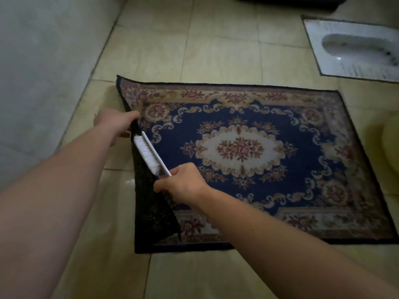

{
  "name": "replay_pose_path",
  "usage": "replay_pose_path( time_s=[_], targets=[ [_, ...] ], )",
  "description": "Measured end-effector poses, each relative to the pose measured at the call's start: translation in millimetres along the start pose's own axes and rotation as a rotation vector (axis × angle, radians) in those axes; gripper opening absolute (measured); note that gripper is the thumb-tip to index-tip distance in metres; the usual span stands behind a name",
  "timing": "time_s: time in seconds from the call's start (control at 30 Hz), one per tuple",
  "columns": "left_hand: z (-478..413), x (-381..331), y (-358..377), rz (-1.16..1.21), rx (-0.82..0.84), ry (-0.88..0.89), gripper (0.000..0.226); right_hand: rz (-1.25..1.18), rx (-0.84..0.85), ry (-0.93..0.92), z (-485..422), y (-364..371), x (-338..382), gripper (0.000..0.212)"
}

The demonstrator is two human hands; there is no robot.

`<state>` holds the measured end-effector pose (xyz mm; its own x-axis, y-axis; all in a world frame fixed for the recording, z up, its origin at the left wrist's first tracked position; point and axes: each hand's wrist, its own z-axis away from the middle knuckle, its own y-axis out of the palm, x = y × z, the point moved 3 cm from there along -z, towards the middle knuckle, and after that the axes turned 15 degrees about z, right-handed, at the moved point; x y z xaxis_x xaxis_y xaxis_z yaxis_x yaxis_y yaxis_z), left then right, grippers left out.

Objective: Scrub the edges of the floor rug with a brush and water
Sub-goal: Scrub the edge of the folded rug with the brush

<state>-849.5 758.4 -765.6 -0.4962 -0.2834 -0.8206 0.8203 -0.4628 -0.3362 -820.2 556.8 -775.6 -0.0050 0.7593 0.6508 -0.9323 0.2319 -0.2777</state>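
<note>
A blue floor rug with a floral pattern and a cream oval centre lies on the tiled floor. Its left edge is folded up and over, showing the dark underside. My left hand grips that lifted edge near the far left corner. My right hand grips the handle of a white brush, whose white bristles lie against the raised dark edge of the rug.
A grey wall runs along the left. A white squat toilet pan is set into the floor at the far right. A yellow-green rounded object sits at the right edge. Cream tiles surround the rug.
</note>
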Motion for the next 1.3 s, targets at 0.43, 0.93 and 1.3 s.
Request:
replay_pose_path(
  time_s=[0.43, 0.93, 1.3],
  targets=[
    [50, -95, 70, 0.132, 0.249, -0.13, 0.019, 0.308, -0.198, 0.039, 116, -185, 2, 0.025],
    [173, -270, 326, -0.04, 0.527, 0.143, 0.017, 0.123, -0.566, 0.337, 246, -433, -100, 0.01],
    [246, -344, 434, -0.073, 0.77, 0.136, 0.016, 0.097, -0.688, 0.562, 336, -537, -108, 0.009]
  ],
)
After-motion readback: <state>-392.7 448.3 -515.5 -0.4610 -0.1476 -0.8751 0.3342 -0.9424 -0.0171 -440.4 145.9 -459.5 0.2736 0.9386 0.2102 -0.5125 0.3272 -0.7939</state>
